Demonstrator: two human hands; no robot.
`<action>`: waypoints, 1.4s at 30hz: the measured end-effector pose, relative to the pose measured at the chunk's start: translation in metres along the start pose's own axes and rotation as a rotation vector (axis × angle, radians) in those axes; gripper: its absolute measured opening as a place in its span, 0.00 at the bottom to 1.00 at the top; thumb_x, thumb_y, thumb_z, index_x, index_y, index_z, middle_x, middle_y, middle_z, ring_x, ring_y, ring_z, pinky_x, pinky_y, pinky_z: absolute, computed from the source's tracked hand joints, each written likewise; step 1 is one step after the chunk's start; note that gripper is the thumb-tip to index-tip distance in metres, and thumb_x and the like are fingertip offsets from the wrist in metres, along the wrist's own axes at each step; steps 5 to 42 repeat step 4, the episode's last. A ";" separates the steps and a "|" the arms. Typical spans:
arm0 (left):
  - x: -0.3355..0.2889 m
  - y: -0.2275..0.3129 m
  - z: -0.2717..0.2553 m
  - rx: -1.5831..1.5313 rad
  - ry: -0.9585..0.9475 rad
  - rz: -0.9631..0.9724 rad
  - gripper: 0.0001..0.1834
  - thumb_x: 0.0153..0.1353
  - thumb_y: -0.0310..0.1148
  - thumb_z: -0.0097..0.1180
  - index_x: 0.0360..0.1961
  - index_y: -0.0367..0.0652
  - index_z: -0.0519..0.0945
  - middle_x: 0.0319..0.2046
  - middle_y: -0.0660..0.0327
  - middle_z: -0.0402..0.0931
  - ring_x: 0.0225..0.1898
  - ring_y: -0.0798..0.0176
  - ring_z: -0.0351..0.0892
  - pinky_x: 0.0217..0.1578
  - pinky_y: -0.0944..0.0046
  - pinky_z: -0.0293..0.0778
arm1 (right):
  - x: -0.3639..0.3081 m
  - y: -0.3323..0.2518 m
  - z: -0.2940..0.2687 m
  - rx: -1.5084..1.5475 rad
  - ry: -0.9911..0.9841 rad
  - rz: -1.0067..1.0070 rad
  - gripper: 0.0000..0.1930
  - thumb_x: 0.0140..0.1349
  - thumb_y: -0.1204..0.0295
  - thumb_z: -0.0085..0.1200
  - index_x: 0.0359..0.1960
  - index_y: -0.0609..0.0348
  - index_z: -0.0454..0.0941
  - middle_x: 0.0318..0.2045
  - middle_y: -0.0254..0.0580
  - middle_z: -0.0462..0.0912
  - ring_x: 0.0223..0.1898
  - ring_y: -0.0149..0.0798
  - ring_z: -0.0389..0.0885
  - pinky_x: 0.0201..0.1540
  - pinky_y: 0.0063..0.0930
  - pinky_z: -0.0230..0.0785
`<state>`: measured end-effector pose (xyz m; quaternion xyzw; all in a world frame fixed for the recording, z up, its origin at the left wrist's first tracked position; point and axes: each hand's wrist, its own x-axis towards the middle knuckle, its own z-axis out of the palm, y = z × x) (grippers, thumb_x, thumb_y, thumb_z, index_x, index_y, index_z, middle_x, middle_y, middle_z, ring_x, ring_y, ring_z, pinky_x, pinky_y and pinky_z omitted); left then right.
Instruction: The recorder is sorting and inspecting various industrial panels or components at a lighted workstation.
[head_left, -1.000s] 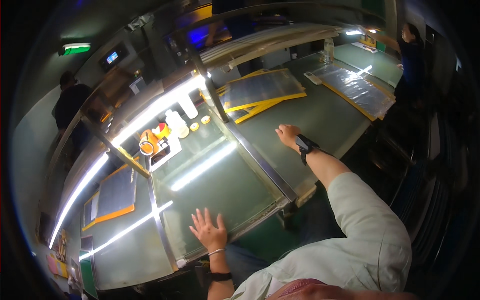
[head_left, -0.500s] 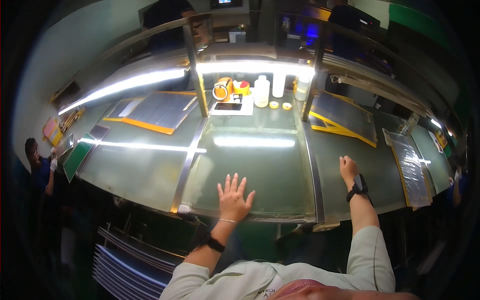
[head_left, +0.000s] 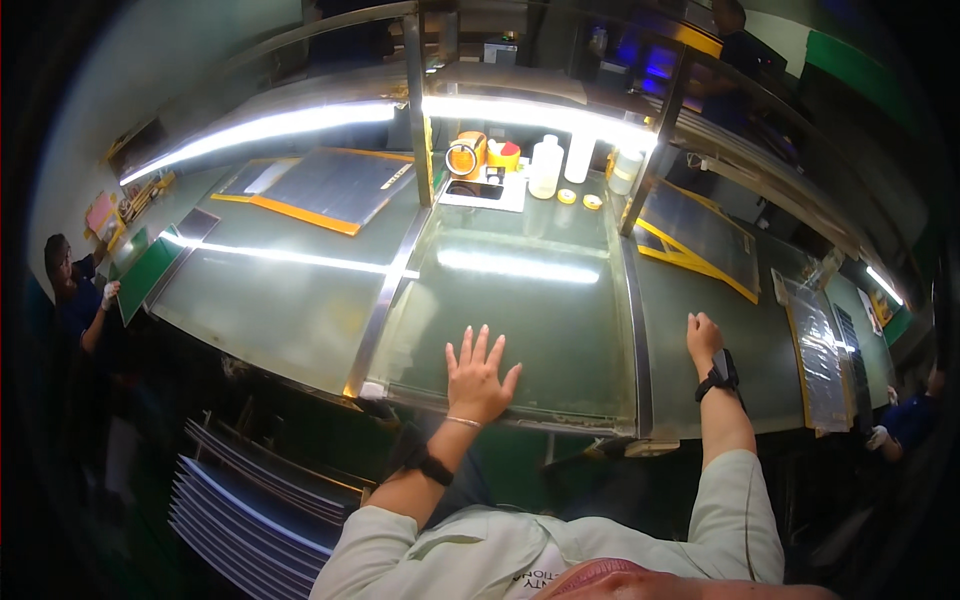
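Note:
My left hand (head_left: 480, 382) lies flat and open, fingers spread, on the near part of the glass-like tabletop (head_left: 520, 330) between two metal strips. Beyond the right-hand strip, my right hand (head_left: 704, 337) rests on the neighbouring dark surface (head_left: 690, 390) as a loose fist; nothing shows in it. Each wrist wears a black strap, and the right one carries a dark device (head_left: 722, 370). Closest to the right hand is a stack of yellow-edged screen frames (head_left: 705, 240) farther back.
White bottles (head_left: 545, 168), an orange tape roll (head_left: 466, 156) and a phone (head_left: 475, 190) stand at the back. Yellow-edged sheets (head_left: 335, 190) lie left. A metal post (head_left: 655, 135) rises behind. At far left a person holds a green board (head_left: 150, 272); another person's gloved hand (head_left: 877, 437) is far right.
The whole view has shifted slightly, while my hands keep their poses on the table. At far left the person's green board has tilted and moved. A gloved hand now shows at far right.

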<state>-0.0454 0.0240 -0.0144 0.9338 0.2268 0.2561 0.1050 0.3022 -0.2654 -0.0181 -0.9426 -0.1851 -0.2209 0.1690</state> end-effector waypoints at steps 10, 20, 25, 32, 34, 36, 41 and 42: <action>0.003 0.003 0.006 0.013 -0.027 0.012 0.30 0.56 0.52 0.48 0.56 0.49 0.69 0.61 0.54 0.58 0.65 0.51 0.49 0.62 0.42 0.41 | -0.002 0.012 0.002 -0.007 0.028 0.012 0.18 0.60 0.58 0.47 0.23 0.61 0.69 0.24 0.56 0.76 0.31 0.60 0.74 0.30 0.47 0.66; 0.003 0.003 0.006 0.013 -0.027 0.012 0.30 0.56 0.52 0.48 0.56 0.49 0.69 0.61 0.54 0.58 0.65 0.51 0.49 0.62 0.42 0.41 | -0.002 0.012 0.002 -0.007 0.028 0.012 0.18 0.60 0.58 0.47 0.23 0.61 0.69 0.24 0.56 0.76 0.31 0.60 0.74 0.30 0.47 0.66; 0.003 0.003 0.006 0.013 -0.027 0.012 0.30 0.56 0.52 0.48 0.56 0.49 0.69 0.61 0.54 0.58 0.65 0.51 0.49 0.62 0.42 0.41 | -0.002 0.012 0.002 -0.007 0.028 0.012 0.18 0.60 0.58 0.47 0.23 0.61 0.69 0.24 0.56 0.76 0.31 0.60 0.74 0.30 0.47 0.66; 0.003 0.003 0.006 0.013 -0.027 0.012 0.30 0.56 0.52 0.48 0.56 0.49 0.69 0.61 0.54 0.58 0.65 0.51 0.49 0.62 0.42 0.41 | -0.002 0.012 0.002 -0.007 0.028 0.012 0.18 0.60 0.58 0.47 0.23 0.61 0.69 0.24 0.56 0.76 0.31 0.60 0.74 0.30 0.47 0.66; 0.003 0.003 0.006 0.013 -0.027 0.012 0.30 0.56 0.52 0.48 0.56 0.49 0.69 0.61 0.54 0.58 0.65 0.51 0.49 0.62 0.42 0.41 | -0.002 0.012 0.002 -0.007 0.028 0.012 0.18 0.60 0.58 0.47 0.23 0.61 0.69 0.24 0.56 0.76 0.31 0.60 0.74 0.30 0.47 0.66; 0.003 0.003 0.006 0.013 -0.027 0.012 0.30 0.56 0.52 0.48 0.56 0.49 0.69 0.61 0.54 0.58 0.65 0.51 0.49 0.62 0.42 0.41 | -0.002 0.012 0.002 -0.007 0.028 0.012 0.18 0.60 0.58 0.47 0.23 0.61 0.69 0.24 0.56 0.76 0.31 0.60 0.74 0.30 0.47 0.66; 0.003 0.003 0.006 0.013 -0.027 0.012 0.30 0.56 0.52 0.48 0.56 0.49 0.69 0.61 0.54 0.58 0.65 0.51 0.49 0.62 0.42 0.41 | -0.002 0.012 0.002 -0.007 0.028 0.012 0.18 0.60 0.58 0.47 0.23 0.61 0.69 0.24 0.56 0.76 0.31 0.60 0.74 0.30 0.47 0.66; 0.003 0.003 0.006 0.013 -0.027 0.012 0.30 0.56 0.52 0.48 0.56 0.49 0.69 0.61 0.54 0.58 0.65 0.51 0.49 0.62 0.42 0.41 | -0.002 0.012 0.002 -0.007 0.028 0.012 0.18 0.60 0.58 0.47 0.23 0.61 0.69 0.24 0.56 0.76 0.31 0.60 0.74 0.30 0.47 0.66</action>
